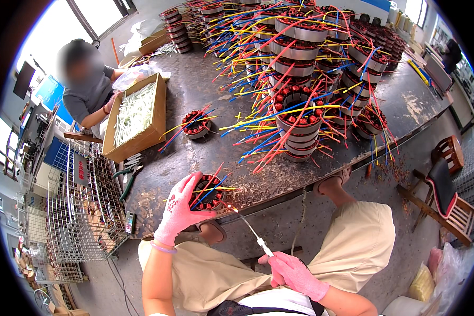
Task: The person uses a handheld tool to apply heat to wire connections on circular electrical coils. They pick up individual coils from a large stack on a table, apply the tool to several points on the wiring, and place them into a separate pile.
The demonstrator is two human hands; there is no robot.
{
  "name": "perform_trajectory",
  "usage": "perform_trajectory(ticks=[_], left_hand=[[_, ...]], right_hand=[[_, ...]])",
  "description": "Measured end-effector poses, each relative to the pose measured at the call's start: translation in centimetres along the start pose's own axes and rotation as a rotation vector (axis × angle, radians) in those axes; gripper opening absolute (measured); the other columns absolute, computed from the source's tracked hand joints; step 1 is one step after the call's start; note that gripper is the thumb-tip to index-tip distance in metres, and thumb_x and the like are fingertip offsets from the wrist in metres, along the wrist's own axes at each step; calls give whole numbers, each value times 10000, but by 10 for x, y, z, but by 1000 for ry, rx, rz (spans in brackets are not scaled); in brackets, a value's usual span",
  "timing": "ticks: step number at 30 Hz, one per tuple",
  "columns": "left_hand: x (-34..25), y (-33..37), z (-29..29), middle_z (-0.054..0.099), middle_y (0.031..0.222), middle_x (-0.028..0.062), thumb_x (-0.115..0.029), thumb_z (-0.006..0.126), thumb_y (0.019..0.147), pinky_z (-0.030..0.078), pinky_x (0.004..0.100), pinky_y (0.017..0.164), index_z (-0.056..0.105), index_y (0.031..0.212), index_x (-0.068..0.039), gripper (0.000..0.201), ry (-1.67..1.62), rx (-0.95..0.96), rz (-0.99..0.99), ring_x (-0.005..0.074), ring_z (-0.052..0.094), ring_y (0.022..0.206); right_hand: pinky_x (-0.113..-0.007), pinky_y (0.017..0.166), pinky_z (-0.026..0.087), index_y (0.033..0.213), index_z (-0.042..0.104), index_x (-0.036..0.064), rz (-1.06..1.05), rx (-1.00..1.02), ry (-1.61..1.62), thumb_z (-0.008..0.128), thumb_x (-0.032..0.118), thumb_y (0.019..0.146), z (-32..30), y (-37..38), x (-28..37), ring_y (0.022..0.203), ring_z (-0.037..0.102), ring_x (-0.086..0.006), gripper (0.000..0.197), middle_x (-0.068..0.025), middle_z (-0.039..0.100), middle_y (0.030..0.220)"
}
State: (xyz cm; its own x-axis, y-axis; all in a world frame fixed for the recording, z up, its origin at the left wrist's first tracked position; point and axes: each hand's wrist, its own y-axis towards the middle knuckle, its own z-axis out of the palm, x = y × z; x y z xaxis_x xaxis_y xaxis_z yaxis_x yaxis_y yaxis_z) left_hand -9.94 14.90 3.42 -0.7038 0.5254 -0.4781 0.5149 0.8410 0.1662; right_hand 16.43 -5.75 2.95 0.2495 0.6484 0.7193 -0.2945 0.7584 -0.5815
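My left hand (pixel 177 212), in a pink glove, grips the near-left side of a motor stator (pixel 211 198) on the table's near edge. Red, blue and yellow wires stick up out of the stator's dark ring. In my right hand (pixel 296 275), also gloved in pink, is a slim torch (pixel 262 242) with a white handle and a thin metal tube. A small orange flame burns at its tip, just right of the stator near a red wire. My right fingers are closed around the handle.
Tall stacks of wired stators (pixel 300 121) fill the table's middle and right. Another stator (pixel 196 125) stands alone near a cardboard box (pixel 160 113) of white sleeves. Green-handled pliers (pixel 127 185) lie at the left edge, beside a wire cage (pixel 84 205). A co-worker (pixel 89 87) sits far left.
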Motion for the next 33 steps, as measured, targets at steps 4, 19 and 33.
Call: perform_trajectory(ticks=[4,19,33], left_hand=[[-1,1,0,524,1398,176,-312,924,573,397,443,1088,471,1425,-29,1006,-4,2,2,365,496,1296],[4,0,2,499,1429,184,-249,920,550,379,437,1117,449,1446,-27,1036,-9,27,-6,365,468,1329],[-8,2,-12,523,1379,207,-430,881,625,386,486,1093,476,1412,-29,972,149,46,138,394,516,1245]], right_hand=[[-262,576,439,1202,613,-23,10,-12,-2,427,259,1056,-1,0,-1,570,496,-101,368,-17,484,614],[-265,599,476,1209,605,-25,11,1,32,430,261,1060,-3,1,-8,565,470,-92,367,-7,478,627],[-243,537,454,1220,613,57,-123,-75,198,493,232,1048,-1,-4,-19,509,427,-64,273,46,433,599]])
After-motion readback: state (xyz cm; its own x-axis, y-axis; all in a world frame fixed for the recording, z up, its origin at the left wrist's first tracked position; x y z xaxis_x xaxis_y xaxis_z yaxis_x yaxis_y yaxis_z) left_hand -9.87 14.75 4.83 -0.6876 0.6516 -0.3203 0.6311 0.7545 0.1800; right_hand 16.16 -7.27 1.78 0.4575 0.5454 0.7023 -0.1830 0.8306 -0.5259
